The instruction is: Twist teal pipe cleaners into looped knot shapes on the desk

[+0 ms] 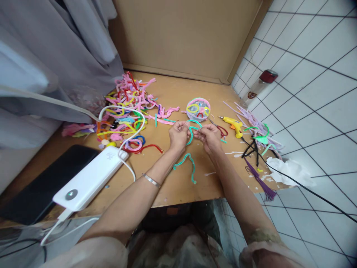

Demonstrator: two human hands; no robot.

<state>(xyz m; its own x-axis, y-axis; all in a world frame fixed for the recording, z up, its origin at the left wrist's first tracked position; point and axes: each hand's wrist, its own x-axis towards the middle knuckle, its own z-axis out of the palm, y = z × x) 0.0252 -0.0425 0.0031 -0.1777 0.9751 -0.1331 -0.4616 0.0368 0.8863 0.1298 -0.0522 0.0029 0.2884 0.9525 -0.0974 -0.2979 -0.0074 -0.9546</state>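
Note:
Both my hands pinch a curved teal pipe cleaner [191,134] above the middle of the table. My left hand [179,134] is closed on its left side, and my right hand [208,137] grips it on the right. Part of it arches above my fingers, and a length curls down between the hands. Just below lies a second teal pipe cleaner [190,158], bent into an upside-down V. Behind my hands stands a round tub [198,109] with coloured loops on top. Red-handled scissors [222,131] lie beside my right hand, partly hidden by it.
A heap of colourful pipe cleaners [131,96] covers the back left. A white power bank [90,178] with a cable sits beside a black phone-like slab [47,186]. On the right are a yellow glue gun [234,125], lilac pipe cleaners [255,121], a purple tassel [260,182] and crumpled tissue [288,171].

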